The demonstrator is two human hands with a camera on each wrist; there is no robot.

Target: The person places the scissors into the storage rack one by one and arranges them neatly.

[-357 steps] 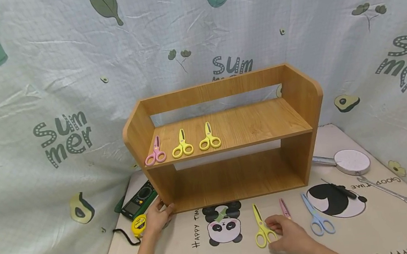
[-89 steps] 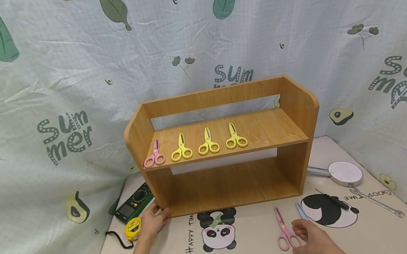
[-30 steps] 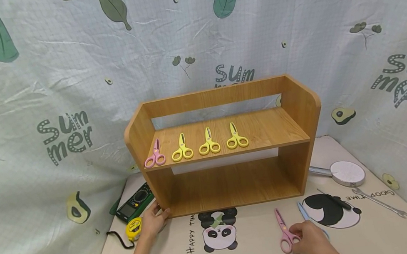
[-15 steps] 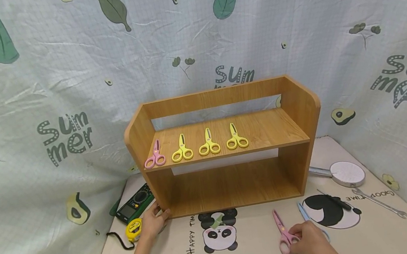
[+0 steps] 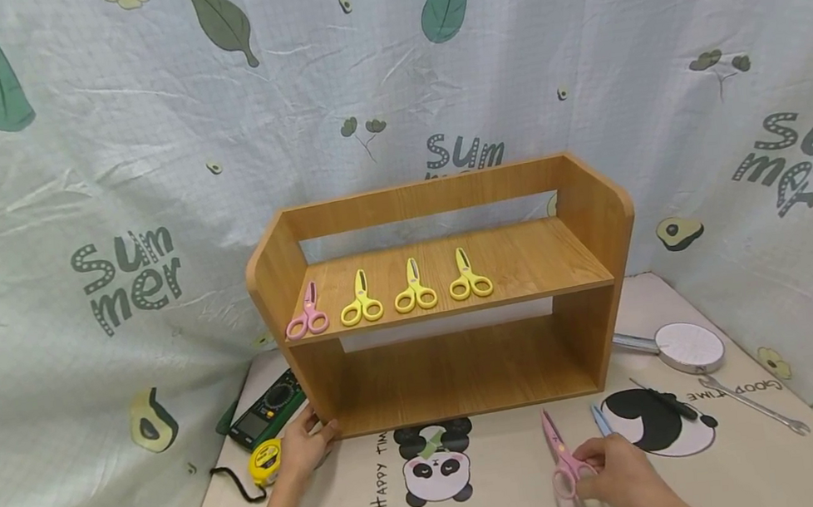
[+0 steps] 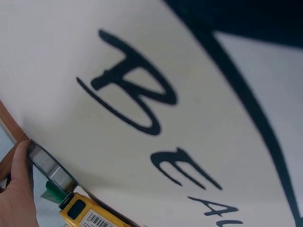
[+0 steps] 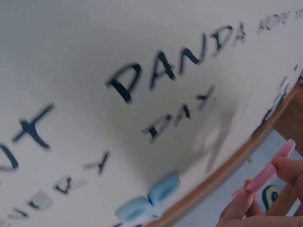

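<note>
My right hand [image 5: 623,475] pinches pink scissors [image 5: 561,457] by the handle loops, with the blades pointing toward the shelf. In the right wrist view the pink scissors [image 7: 265,175] are edge-on between thumb and fingers, apart from the tabletop. Blue scissors [image 5: 601,419] lie just behind that hand, mostly hidden in the head view; their loops [image 7: 149,198] appear in the right wrist view. My left hand [image 5: 304,447] holds the lower left front corner of a two-tier wooden shelf [image 5: 462,410]. On its upper tier lie pink scissors [image 5: 308,319] and three yellow ones [image 5: 414,294] in a row.
Left of the shelf are a green multimeter [image 5: 266,412] and a yellow tape measure [image 5: 265,462]. A metallic ring [image 6: 51,163] sits by the left hand. At right lie a round white-faced object with a metal handle [image 5: 691,346], a screwdriver [image 5: 672,403] and a wrench [image 5: 755,404].
The third yellow pair has gone from the table to the upper tier. My right hand then reached the pink scissors on the table and raised them. My left hand has stayed at the corner.
</note>
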